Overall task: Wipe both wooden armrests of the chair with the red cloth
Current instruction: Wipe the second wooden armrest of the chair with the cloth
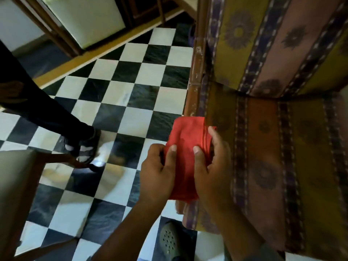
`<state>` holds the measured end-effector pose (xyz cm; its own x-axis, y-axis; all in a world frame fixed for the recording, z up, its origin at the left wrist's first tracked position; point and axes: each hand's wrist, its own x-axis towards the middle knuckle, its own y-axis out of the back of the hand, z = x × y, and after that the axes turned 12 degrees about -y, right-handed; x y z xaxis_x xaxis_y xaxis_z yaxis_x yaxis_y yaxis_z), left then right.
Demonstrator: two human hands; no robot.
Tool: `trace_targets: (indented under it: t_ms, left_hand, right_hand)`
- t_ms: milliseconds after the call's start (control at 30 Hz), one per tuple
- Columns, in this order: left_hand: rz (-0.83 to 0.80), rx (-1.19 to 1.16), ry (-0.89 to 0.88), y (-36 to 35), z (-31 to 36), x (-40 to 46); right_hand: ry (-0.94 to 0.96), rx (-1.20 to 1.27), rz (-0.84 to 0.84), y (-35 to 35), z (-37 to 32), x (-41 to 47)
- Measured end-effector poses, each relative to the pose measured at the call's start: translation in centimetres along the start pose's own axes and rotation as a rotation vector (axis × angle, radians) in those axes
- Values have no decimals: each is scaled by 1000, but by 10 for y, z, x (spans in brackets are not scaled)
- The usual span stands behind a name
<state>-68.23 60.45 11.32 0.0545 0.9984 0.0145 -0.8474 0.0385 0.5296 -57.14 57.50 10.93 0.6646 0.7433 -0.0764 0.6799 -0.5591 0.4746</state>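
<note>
I have both hands on the red cloth [185, 147], which lies folded over the near end of the chair's left wooden armrest [195, 76]. My left hand [157, 172] grips the cloth's left edge, fingers curled in on the fabric with the thumb lying on top. My right hand [211, 166] presses the cloth's right side, thumb on top, and the fingers wrap down over the inner edge, next to the seat cushion [282, 157]. Both sets of fingers are closed on the cloth, none spread wide.

The armrest runs away from me toward the top of the view, a worn brown rail with pale scuffs, and the cloth covers only its near part; the far part shows bare. Just right of it are the seat and the back cushion [273, 44], striped in mustard, pink and purple with flower prints. I cannot see the chair's other armrest.

Below my arms a grey perforated shoe [170, 240] stands on the black-and-white chequered floor [116, 102]. At the left edge another person's dark-trousered leg and sandalled foot [86, 147] stand on the tiles, well apart from the chair.
</note>
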Motion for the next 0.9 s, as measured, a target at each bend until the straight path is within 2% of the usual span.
trace_targets:
  t_ms: [167, 267, 300, 367, 400, 500, 567, 667, 800, 900]
  left_hand:
    - [-197, 79, 215, -23, -59, 6]
    - [-147, 42, 303, -30, -61, -9]
    - [-97, 101, 233, -30, -59, -15]
    - [-23, 270, -42, -29, -49, -20]
    - [-39, 337, -187, -31, -42, -17]
    - [-302, 535, -486, -52, -34, 3]
    - [-439, 668, -525, -67, -37, 13]
    - [-414, 730, -497, -78, -45, 17]
    - [-354, 657, -460, -85, -47, 19]
    - [-319, 435, -303, -83, -41, 32]
  right_hand:
    - [-103, -174, -64, -35, 43, -3]
    - [-106, -144, -83, -36, 60, -7]
    - [-100, -133, -83, -34, 64, -6]
    - [-113, -103, -85, -27, 74, 1]
    - [-120, -106, -86, -22, 80, 8]
    - [-13, -329, -74, -13, 110, 38]
    - [69, -572, -158, -18, 134, 59]
    - [217, -820, -456, -39, 162, 75]
    - [271, -892, -455, -54, 188, 73]
    - [306, -934, -466, -56, 198, 73]
